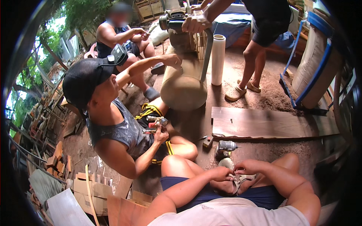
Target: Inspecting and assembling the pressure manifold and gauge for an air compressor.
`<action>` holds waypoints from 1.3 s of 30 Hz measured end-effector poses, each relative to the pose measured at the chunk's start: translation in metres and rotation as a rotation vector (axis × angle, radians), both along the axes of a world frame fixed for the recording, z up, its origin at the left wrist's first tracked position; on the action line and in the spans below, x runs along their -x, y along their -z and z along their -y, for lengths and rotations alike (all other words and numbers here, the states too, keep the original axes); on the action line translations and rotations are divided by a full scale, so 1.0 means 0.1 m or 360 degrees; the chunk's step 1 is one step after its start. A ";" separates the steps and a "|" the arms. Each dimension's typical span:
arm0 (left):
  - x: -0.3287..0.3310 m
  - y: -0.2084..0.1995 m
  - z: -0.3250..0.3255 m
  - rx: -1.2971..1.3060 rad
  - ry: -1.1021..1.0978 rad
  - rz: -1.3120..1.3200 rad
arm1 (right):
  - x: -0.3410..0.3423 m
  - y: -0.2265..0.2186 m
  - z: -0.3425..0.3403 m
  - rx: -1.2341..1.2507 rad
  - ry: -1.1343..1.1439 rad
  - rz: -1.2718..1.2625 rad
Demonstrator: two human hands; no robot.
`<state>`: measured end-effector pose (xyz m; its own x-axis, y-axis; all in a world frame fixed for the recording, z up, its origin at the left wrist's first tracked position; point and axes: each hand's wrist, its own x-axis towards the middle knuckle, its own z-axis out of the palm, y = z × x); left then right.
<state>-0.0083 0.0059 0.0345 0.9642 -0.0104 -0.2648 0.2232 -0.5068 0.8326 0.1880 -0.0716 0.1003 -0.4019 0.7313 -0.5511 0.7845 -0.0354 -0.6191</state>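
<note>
I sit with my legs folded, and both hands meet over my lap beside a sandal (243, 180) with light straps. My left hand (221, 174) is closed, its fingertips pressed together near the straps. Close against it, my right hand (246, 166) is closed too, fingers bent inward. What they pinch is too small to make out. Just beyond my hands a cordless drill (225, 147) stands on the ground, its chuck pointing right. A small dark box with a red top (207, 141) lies left of the drill.
A long wooden plank (271, 122) lies ahead. On the left a co-worker in a cap (113, 124) holds a fitting with red valves (156, 123) beside a tank (184, 90). Another person stands beyond the plank near a plastic roll (218, 60). Cardboard boxes (90, 194) sit at left.
</note>
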 end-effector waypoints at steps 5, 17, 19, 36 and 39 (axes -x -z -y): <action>0.00 0.01 0.01 -0.0014 0.0008 0.0047 | -0.02 0.04 0.02 -0.0011 -0.0016 0.0026; 0.00 0.01 -0.01 -0.0008 0.0019 0.0023 | 0.01 -0.03 -0.02 0.0031 -0.0023 0.0020; 0.00 0.01 -0.01 -0.0004 0.0017 0.0025 | 0.01 -0.07 -0.02 0.0036 -0.0029 0.0018; 0.01 0.09 0.00 -0.0032 0.0011 0.0086 | 0.01 -0.02 -0.01 0.0035 -0.0041 0.0041; 0.01 0.08 0.00 -0.0034 0.0011 0.0091 | 0.01 -0.01 0.00 0.0033 -0.0037 0.0027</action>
